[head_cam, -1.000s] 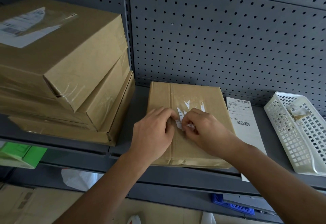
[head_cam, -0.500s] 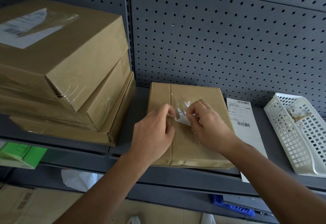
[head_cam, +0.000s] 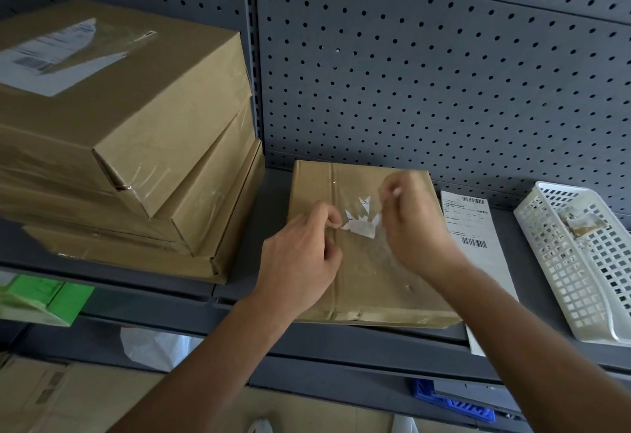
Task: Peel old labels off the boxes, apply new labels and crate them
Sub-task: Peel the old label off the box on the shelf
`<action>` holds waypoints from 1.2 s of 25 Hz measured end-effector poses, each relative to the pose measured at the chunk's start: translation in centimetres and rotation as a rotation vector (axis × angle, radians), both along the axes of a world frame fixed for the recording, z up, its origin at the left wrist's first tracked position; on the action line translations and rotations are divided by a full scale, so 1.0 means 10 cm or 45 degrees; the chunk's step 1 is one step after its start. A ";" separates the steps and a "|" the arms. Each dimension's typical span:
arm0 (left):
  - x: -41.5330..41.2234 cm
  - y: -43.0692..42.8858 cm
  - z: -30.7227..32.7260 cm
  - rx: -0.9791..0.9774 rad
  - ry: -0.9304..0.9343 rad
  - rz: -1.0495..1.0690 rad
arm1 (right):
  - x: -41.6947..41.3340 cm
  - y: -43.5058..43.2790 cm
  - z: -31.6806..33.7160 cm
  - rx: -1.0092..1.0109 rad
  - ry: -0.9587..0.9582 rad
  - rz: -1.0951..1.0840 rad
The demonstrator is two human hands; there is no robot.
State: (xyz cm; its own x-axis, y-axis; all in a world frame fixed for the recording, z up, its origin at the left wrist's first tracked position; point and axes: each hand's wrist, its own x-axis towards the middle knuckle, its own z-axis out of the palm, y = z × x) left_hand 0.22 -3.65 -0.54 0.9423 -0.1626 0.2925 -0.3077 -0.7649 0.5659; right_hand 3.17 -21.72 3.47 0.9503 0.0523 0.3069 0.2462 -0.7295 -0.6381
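Note:
A flat brown cardboard box [head_cam: 372, 282] lies on the grey shelf [head_cam: 266, 193]. Torn white remnants of an old label [head_cam: 358, 226] stick to its top. My left hand [head_cam: 300, 258] rests on the box with fingers curled, pinching the left end of the remnant. My right hand [head_cam: 413, 227] is raised above the box, blurred, and pinches a small white scrap [head_cam: 396, 192] of peeled label. A new label sheet [head_cam: 478, 238] with barcodes lies on the shelf right of the box.
A stack of three cardboard boxes [head_cam: 136, 146] fills the shelf's left side, the top one bearing an old label [head_cam: 58, 57]. A white plastic basket [head_cam: 580, 262] with crumpled scraps stands at the right. Pegboard wall behind. A green box [head_cam: 44, 299] sits below left.
My right hand has lifted up and to the right, tearing a scrap off the label. The remaining white remnant is now uncovered. My left hand stays on the box.

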 end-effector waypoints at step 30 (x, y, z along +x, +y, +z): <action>0.01 0.01 0.00 0.004 0.000 -0.007 | 0.16 -0.15 -0.13 -0.100 0.213 0.032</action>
